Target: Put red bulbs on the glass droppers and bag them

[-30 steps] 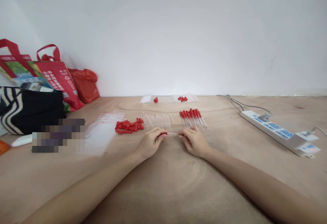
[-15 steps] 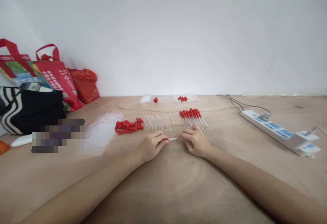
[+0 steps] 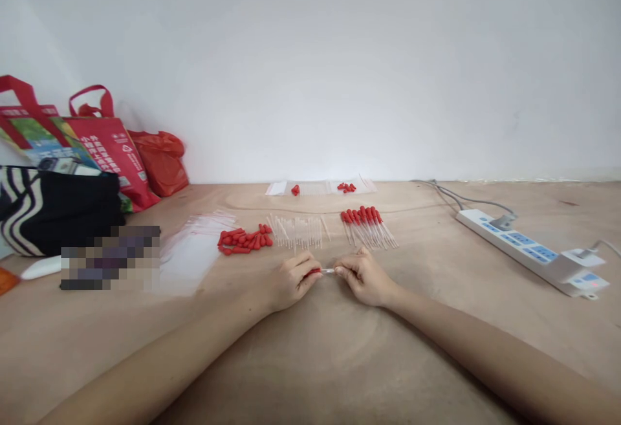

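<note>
My left hand (image 3: 294,281) is closed round a red rubber dropper bulb (image 3: 314,271), most of it hidden by the fingers. My right hand (image 3: 366,279) pinches a clear dropper tube (image 3: 328,271), whose left end meets the bulb's mouth; how deep it sits inside I cannot tell. Just beyond my left hand lie a heap of loose red bulbs (image 3: 247,239) and a row of bare clear tubes (image 3: 303,232). Past my right hand, several droppers with red bulbs on their tubes (image 3: 371,226) lie side by side.
Clear plastic bags (image 3: 191,253) lie to the left, beside a pixelated dark object (image 3: 114,257). Small bags with red bulbs (image 3: 347,187) lie by the wall. A white power strip (image 3: 526,247) is at right; shopping bags (image 3: 104,153) and black striped cloth (image 3: 63,211) stand at left.
Both hands have come slightly closer to me. My right hand has moved its grip along the tube towards the bulb, so less tube shows between the hands.
</note>
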`<state>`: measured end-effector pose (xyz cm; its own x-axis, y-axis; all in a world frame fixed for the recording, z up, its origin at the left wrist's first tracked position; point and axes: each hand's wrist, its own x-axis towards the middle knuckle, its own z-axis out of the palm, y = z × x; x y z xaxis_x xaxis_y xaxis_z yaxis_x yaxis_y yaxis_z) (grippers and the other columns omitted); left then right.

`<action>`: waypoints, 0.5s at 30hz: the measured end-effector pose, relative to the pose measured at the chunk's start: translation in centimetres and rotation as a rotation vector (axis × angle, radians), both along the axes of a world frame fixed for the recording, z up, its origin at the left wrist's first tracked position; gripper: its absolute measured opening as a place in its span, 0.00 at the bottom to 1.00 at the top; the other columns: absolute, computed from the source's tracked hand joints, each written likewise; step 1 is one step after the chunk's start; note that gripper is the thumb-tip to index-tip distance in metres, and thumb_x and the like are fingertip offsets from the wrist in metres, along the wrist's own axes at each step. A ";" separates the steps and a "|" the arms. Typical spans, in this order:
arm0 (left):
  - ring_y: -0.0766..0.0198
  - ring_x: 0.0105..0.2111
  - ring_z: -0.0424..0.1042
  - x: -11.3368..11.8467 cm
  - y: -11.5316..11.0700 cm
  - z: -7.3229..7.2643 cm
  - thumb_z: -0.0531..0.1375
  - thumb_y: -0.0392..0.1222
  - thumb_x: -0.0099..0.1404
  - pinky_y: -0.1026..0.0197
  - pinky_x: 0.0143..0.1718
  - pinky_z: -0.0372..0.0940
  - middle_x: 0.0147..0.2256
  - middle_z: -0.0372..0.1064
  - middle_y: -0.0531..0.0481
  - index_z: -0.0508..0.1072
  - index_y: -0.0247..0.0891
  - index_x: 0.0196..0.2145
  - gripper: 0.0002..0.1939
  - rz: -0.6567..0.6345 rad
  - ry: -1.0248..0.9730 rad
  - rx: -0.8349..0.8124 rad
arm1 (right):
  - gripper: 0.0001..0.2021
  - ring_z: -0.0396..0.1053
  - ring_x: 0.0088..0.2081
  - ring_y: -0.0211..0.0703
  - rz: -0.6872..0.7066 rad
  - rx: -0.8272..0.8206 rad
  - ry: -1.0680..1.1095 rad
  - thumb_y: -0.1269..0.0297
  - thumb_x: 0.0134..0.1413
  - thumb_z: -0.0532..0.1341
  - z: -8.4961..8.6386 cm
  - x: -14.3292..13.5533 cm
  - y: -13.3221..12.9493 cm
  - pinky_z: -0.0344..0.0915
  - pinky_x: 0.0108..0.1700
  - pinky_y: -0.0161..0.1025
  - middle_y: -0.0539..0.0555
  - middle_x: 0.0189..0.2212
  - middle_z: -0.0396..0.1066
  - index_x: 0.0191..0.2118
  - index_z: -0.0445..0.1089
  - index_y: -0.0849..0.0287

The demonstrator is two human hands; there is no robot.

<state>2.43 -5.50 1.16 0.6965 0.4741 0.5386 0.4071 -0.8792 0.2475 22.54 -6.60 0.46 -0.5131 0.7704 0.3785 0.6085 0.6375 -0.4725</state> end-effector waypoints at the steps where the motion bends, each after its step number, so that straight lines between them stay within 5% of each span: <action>1: 0.67 0.28 0.63 0.0 0.0 0.0 0.48 0.35 0.64 0.66 0.29 0.61 0.29 0.62 0.47 0.66 0.33 0.33 0.08 -0.004 0.005 -0.001 | 0.12 0.60 0.25 0.34 -0.003 -0.013 -0.004 0.68 0.56 0.48 0.0 0.0 0.0 0.45 0.35 0.36 0.48 0.22 0.68 0.27 0.66 0.60; 10: 0.65 0.34 0.65 -0.8 0.7 0.7 0.49 0.36 0.64 0.64 0.36 0.62 0.34 0.63 0.47 0.65 0.37 0.38 0.07 0.060 -0.027 0.015 | 0.10 0.63 0.30 0.38 -0.032 0.135 -0.222 0.64 0.54 0.51 2.2 -0.2 -0.4 0.44 0.36 0.38 0.50 0.26 0.70 0.30 0.69 0.57; 15: 0.62 0.35 0.65 -1.4 1.1 0.6 0.53 0.40 0.60 0.60 0.37 0.62 0.35 0.62 0.47 0.62 0.37 0.39 0.09 0.332 -0.056 -0.046 | 0.10 0.64 0.30 0.39 -0.256 0.055 -0.235 0.64 0.51 0.52 2.6 0.3 0.4 0.46 0.36 0.38 0.51 0.25 0.71 0.27 0.70 0.57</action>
